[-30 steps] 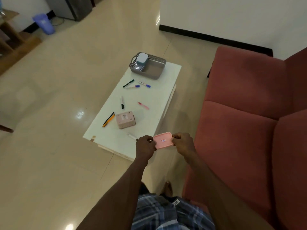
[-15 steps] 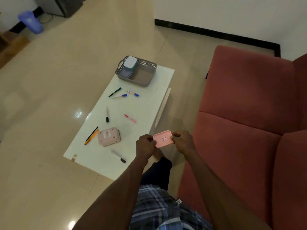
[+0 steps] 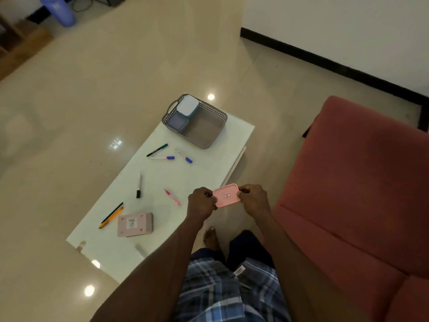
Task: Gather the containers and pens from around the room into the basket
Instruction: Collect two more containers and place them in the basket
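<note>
Head view: left hand (image 3: 201, 202) and right hand (image 3: 253, 199) pinch the pink lid (image 3: 227, 195); carry it level to the basket (image 3: 210, 126).

glossy beige tile floor (image 3: 116, 94) mirrors several ceiling lights. a low white table (image 3: 234, 133) stands beside a pink-red sofa (image 3: 359, 182). white wall (image 3: 336, 26) with black skirting behind. far left, a blue bin (image 3: 59, 11), perhaps, near wooden furniture (image 3: 16, 40).

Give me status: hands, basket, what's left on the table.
Left hand and right hand pinch pink lid. Basket holds two containers. Pink container and pens still on table. Path clear.
</note>
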